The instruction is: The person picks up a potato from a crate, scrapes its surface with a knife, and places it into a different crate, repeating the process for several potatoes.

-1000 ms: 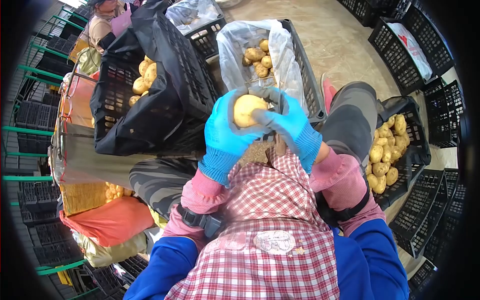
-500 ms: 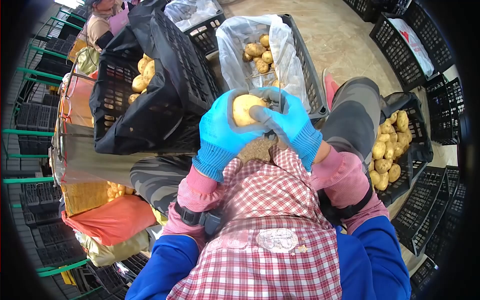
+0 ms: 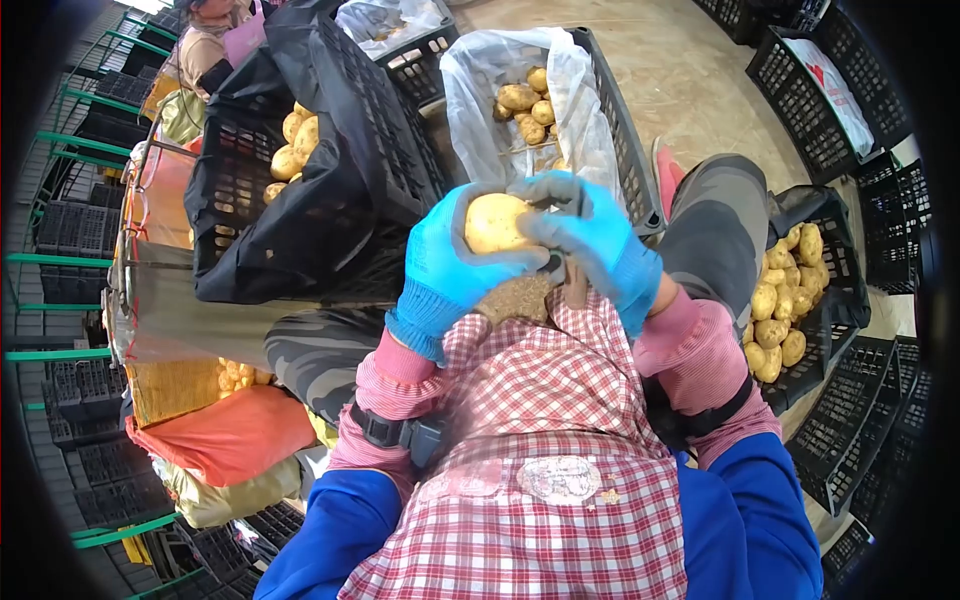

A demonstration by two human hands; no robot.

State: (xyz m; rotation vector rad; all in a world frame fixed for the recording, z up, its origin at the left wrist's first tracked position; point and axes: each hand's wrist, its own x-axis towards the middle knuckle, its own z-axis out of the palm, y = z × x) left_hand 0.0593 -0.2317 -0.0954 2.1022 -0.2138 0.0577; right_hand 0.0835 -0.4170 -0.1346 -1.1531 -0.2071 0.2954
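A pale yellow potato (image 3: 497, 222) rests in my left hand (image 3: 440, 255), whose blue-and-grey glove is wrapped round its left side and underside. My right hand (image 3: 592, 235), in a matching glove, is at the potato's right edge with thumb and fingers bent together. A tiny whitish spot shows by those fingertips, but I cannot make out what is in them. Just beyond my hands stands a black crate lined with clear plastic (image 3: 478, 110), with several potatoes (image 3: 520, 97) inside.
At left, a tilted black crate (image 3: 375, 140) with dark lining holds potatoes (image 3: 297, 145). A heap of potatoes (image 3: 785, 295) fills a dark-lined crate at right. Black crates (image 3: 800, 110) stand beyond. An orange-red sack (image 3: 235, 440) lies lower left. Another person (image 3: 205, 45) is at upper left.
My right thumb has slid off the potato's face to its right edge, and the right hand has shifted slightly right. My left hand keeps its hold on the potato.
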